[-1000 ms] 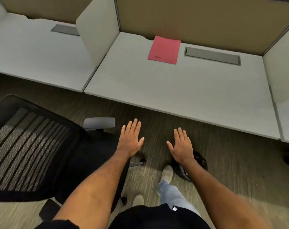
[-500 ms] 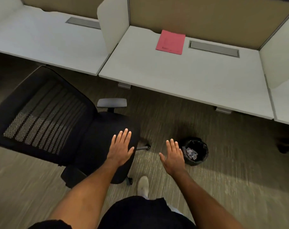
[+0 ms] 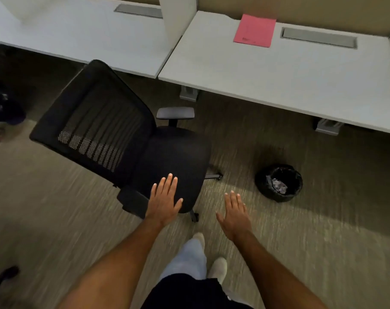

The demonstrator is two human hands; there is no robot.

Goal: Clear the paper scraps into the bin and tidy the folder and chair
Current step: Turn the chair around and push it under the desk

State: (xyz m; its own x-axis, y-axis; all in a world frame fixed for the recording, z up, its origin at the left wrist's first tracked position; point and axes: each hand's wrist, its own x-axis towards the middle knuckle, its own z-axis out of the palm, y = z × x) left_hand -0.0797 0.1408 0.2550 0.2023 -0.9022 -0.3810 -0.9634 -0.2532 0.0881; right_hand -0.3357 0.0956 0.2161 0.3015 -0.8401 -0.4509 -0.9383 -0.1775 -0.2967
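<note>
A black mesh-backed office chair [image 3: 104,121] stands on the carpet left of centre, turned away from the desk. My left hand [image 3: 165,200] hovers flat and open over the near edge of its seat; whether it touches is unclear. My right hand [image 3: 235,216] is open above the carpet, right of the chair. A small black bin [image 3: 278,182] with a dark liner holds crumpled paper scraps [image 3: 277,186] and sits on the floor to the right. A pink folder [image 3: 255,31] lies flat at the back of the white desk [image 3: 290,72].
A second white desk [image 3: 78,34] lies to the left behind a divider panel [image 3: 178,21]. Grey cable trays are set into both desks. Another dark bin [image 3: 2,108] sits at the far left. My legs and light shoes [image 3: 218,267] are below my hands.
The view has pulled back and swung left, so the chair and bin show fully. Both hands stay open and empty, with my left hand now over the chair seat.
</note>
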